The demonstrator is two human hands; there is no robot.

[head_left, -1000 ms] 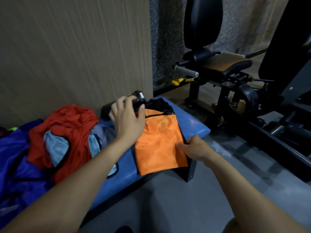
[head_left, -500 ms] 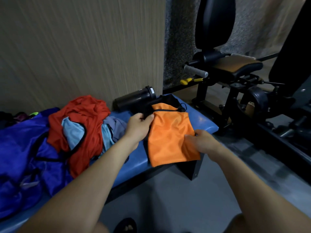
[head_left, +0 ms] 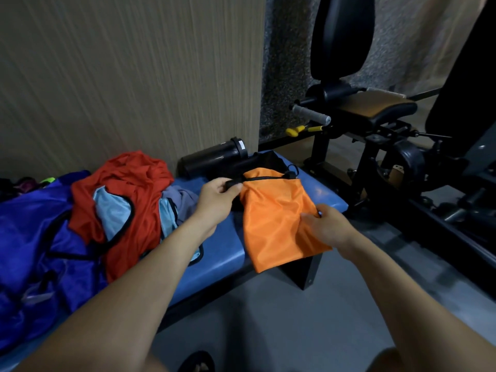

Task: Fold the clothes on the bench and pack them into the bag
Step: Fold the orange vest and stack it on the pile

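At frame centre, your orange bag (head_left: 279, 218) droops over the blue bench (head_left: 222, 253) edge: thin, slick, limp fabric, likely featherweight, best held at its black-trimmed mouth. Your left hand (head_left: 217, 196) pinches that trim; your right hand (head_left: 326, 226) grips the side, fingers blurred. Unfolded clothes (head_left: 126, 200) sprawl left, partly cropped.

a black bottle (head_left: 214, 158) lies on its side at the back edge of the bench, by the wall (head_left: 128, 76). a big black gym machine (head_left: 389, 135) (with a yellow knob (head_left: 294, 131)) stands on the grey floor (head_left: 308, 323).
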